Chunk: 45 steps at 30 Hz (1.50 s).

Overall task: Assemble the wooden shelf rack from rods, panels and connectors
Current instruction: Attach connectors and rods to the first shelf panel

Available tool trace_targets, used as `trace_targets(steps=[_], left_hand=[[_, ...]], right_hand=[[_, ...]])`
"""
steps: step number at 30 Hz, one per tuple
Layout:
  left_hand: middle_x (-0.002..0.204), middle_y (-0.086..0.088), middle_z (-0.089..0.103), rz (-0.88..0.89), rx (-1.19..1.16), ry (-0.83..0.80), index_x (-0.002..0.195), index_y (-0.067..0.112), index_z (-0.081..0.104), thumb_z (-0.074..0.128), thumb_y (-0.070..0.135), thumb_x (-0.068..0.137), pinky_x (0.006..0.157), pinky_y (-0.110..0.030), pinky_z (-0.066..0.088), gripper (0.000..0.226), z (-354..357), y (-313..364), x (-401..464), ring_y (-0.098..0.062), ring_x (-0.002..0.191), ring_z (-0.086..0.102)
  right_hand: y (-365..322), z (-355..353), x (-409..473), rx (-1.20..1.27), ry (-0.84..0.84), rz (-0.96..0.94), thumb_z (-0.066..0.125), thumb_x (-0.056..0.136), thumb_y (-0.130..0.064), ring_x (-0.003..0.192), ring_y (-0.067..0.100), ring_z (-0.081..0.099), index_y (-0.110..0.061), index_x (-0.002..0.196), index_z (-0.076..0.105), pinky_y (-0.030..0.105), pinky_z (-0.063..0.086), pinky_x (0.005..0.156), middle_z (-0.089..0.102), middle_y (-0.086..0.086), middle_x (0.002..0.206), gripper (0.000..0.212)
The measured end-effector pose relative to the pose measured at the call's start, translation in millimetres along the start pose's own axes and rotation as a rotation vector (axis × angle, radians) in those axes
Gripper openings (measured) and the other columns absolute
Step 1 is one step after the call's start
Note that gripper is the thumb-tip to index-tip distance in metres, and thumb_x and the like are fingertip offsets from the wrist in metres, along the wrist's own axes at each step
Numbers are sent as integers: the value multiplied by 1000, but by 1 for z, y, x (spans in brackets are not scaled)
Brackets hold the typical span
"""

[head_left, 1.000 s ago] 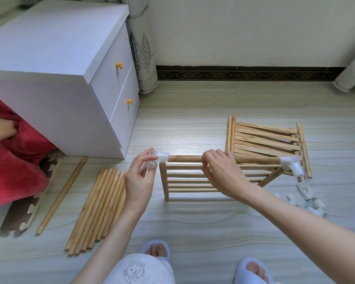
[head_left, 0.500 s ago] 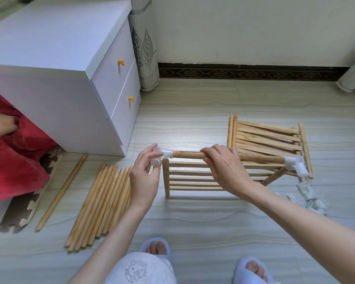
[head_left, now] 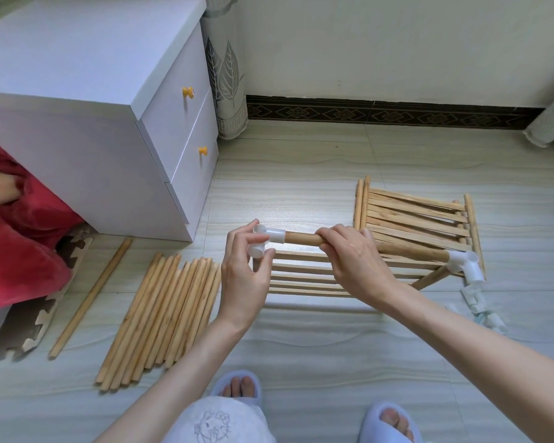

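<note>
We had the left hand (head_left: 242, 276) pinching the white connector (head_left: 267, 240) onto the rod (head_left: 359, 246) end while the right hand (head_left: 352, 257) gripped the rod mid-length to steady it above the slatted panel (head_left: 304, 278), spare panels (head_left: 413, 212) stacked behind on the floor.

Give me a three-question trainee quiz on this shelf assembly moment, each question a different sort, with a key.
1. True or false: the right hand grips the rod.
2. What does the left hand pinch? A) slipper B) connector C) knob
3. Fill in: the loose rods lie on the ____.

Key: 1 true; 2 B; 3 floor.
</note>
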<state>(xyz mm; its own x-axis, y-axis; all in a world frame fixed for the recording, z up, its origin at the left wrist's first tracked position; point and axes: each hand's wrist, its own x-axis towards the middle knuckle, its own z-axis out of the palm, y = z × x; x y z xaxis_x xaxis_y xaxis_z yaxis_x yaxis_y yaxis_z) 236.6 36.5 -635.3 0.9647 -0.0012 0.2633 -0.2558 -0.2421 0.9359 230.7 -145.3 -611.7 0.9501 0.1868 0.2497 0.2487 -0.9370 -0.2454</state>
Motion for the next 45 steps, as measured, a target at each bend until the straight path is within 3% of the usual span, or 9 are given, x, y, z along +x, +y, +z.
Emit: trace_targets(steps=[4, 9, 11, 15, 19, 26, 35, 39, 45], left_hand=[[119, 9, 49, 27, -26, -51, 100, 26, 48, 57, -8, 86, 99, -22, 41, 38, 0, -2, 1, 8, 121, 43], [122, 17, 52, -276, -197, -187, 126, 33, 35, 58, -2, 87, 95, -13, 40, 57, 0, -17, 1, 4, 119, 48], [121, 12, 57, -324, -176, -196, 120, 34, 43, 61, 2, 87, 100, -22, 41, 50, 1, -27, 1, -4, 119, 51], [110, 21, 57, -323, -99, -189, 104, 35, 50, 60, 9, 90, 104, -25, 38, 32, -1, -35, 7, 6, 108, 51], [101, 9, 60, -375, -119, -212, 102, 24, 52, 67, 13, 85, 94, -27, 46, 25, 4, -40, 15, -9, 103, 58], [98, -2, 62, -280, -58, -176, 96, 9, 63, 64, 8, 86, 84, -24, 51, 10, 8, -45, 14, -13, 97, 58], [93, 11, 56, -234, -59, -221, 105, 26, 53, 63, 9, 88, 79, -9, 47, 26, 4, -42, 15, -6, 95, 56], [98, 5, 52, -175, 2, -217, 118, 17, 54, 60, 7, 89, 79, -9, 47, 31, 6, -44, 14, -4, 92, 54], [102, 2, 52, -60, 139, -220, 124, 10, 52, 57, 11, 92, 85, -36, 53, 33, 7, -49, 15, -17, 92, 57]], right_hand=[[5, -3, -1, 24, -50, -4, 34, 88, -25, 65, 27, 57, -8, 96, 63, 34, 29, 63, 61, 5, 78, 35], [14, -7, 10, 52, -144, 53, 39, 98, -20, 91, 26, 53, -11, 116, 58, 31, 20, 73, 60, 4, 98, 28], [16, -7, 12, 73, -169, 50, 43, 98, -17, 94, 24, 52, -12, 119, 56, 30, 21, 75, 58, 3, 100, 25], [21, -8, 13, 87, -183, 80, 43, 97, -17, 96, 23, 51, -13, 119, 56, 28, 17, 75, 58, 3, 101, 25], [21, -11, 14, 81, -187, 86, 42, 98, -16, 96, 20, 50, -13, 119, 55, 24, 15, 73, 56, 0, 101, 25], [22, -12, 18, 110, -213, 109, 44, 97, -14, 94, 21, 50, -12, 118, 57, 33, 28, 79, 54, -1, 98, 25], [18, -21, 17, 145, -295, 139, 43, 98, -15, 86, 15, 45, -12, 117, 57, 41, 36, 84, 51, -5, 93, 24], [18, -24, 18, 157, -327, 145, 43, 98, -15, 85, 15, 44, -12, 116, 57, 38, 35, 83, 51, -4, 92, 23], [21, -23, 18, 150, -316, 137, 44, 97, -14, 80, 16, 44, -12, 114, 57, 35, 33, 77, 50, -3, 89, 22]])
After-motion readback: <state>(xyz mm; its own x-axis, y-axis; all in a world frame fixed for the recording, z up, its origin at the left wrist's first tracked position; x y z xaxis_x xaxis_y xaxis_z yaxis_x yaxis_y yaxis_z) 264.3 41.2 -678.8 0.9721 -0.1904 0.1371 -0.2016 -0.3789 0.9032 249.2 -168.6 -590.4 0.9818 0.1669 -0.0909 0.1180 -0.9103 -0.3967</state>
